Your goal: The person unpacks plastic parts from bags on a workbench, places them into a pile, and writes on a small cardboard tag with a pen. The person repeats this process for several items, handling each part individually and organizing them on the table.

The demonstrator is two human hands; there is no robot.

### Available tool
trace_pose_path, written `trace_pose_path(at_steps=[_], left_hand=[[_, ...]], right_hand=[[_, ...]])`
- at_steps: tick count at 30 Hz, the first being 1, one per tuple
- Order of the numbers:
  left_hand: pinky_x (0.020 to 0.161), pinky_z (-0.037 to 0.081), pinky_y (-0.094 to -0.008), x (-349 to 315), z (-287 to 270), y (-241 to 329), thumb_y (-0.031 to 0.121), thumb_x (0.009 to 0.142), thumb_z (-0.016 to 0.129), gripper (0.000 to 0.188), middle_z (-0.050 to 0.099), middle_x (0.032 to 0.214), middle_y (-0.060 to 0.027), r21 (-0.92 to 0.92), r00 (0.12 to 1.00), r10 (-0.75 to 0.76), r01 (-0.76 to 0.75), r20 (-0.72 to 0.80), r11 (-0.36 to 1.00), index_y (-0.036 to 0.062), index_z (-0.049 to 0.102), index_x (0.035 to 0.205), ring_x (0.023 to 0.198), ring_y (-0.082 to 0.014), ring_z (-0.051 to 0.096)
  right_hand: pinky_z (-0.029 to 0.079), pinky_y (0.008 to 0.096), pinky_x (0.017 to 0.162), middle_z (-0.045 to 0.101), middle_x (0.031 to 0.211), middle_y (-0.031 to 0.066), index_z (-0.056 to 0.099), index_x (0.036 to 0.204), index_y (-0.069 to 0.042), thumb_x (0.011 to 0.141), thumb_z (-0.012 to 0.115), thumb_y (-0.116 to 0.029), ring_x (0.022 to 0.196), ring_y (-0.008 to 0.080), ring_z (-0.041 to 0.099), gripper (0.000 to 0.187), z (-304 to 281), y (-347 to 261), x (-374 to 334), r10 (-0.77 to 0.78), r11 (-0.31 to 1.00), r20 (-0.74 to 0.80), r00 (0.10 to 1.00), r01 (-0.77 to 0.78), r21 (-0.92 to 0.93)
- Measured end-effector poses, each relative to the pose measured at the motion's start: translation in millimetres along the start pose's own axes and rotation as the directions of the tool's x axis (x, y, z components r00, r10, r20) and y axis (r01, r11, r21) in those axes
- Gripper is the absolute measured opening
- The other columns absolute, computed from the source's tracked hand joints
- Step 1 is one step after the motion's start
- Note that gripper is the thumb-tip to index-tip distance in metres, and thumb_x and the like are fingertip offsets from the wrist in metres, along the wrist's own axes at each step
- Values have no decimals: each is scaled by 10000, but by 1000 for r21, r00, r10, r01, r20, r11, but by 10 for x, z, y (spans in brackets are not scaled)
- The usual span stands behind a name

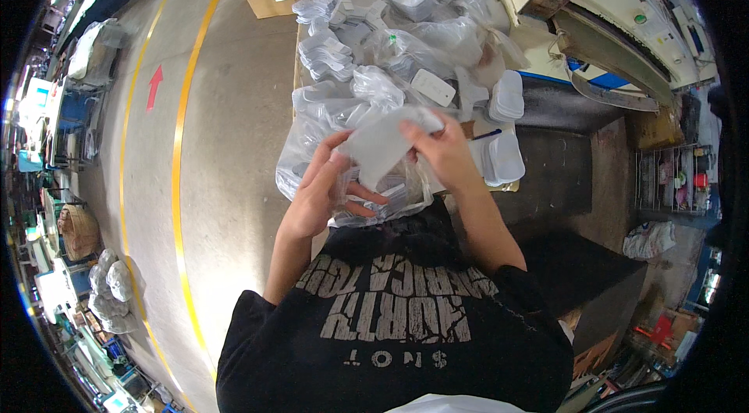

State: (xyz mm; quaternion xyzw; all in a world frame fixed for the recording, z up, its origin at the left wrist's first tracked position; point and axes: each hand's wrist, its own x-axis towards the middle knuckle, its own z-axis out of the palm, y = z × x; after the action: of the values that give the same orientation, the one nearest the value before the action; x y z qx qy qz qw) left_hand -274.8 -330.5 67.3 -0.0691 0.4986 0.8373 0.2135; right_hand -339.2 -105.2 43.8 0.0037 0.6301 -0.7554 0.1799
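- Sheet of thin, white, flexible material [382,144], roughly oblong and slightly blurred; held up in front of the body, over a crumpled clear plastic bag with flat pale pieces inside [292,163].
- Long axis: slanting, from lower left to upper right of the view; one lower corner pointing back toward the wearer's black printed shirt [398,319].
- Position: between bare left hand [312,194] and bare right hand [446,152]; to the right of the former, to the left of the latter.
- Right hand: pinching the sheet at its upper-right end, thumb on the upper face, other fingers bent and partly hidden.
- Left hand: fingers spread, index fingertip at the sheet's left edge, lower fingers extended below it; firm grip or mere contact, cannot tell.
- Right of the right hand: stacks of white, round-cornered flat pieces [507,97], with a slim dark-blue pen [488,134] close by.
- Beyond both hands: white round-cornered card [434,88], lying among plastic-wrapped pieces.
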Motion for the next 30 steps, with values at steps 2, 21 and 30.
trace_pose_path(at_steps=[2,21,30], left_hand=[[557,666,-396,-51,-18,86,312,1080,414,558,591,1281,-316,66,997,66,-63,-48,996,27,254,1533,797,-379,761],[524,586,-267,-383,-152,254,265,1091,411,429,641,1254,-224,118,978,123,-104,-169,988,-3,415,1426,680,-233,731],[500,560,-254,-602,-278,556,324,1055,463,614,611,1373,-222,370,947,200,-97,-251,924,-16,262,1526,558,-205,673]], right_hand=[[551,284,677,698,963,39,679,1124,-18,996,701,-228,788,120,656,247,-112,-4,284,0,994,-64,998,7,107],[552,346,773,718,991,139,669,1130,53,912,608,-103,893,212,695,274,-48,931,2901,171,985,33,985,-172,10],[513,298,810,720,1032,81,686,1158,-10,1001,584,-143,913,136,657,230,-106,635,1689,-324,833,-34,945,269,-484]])
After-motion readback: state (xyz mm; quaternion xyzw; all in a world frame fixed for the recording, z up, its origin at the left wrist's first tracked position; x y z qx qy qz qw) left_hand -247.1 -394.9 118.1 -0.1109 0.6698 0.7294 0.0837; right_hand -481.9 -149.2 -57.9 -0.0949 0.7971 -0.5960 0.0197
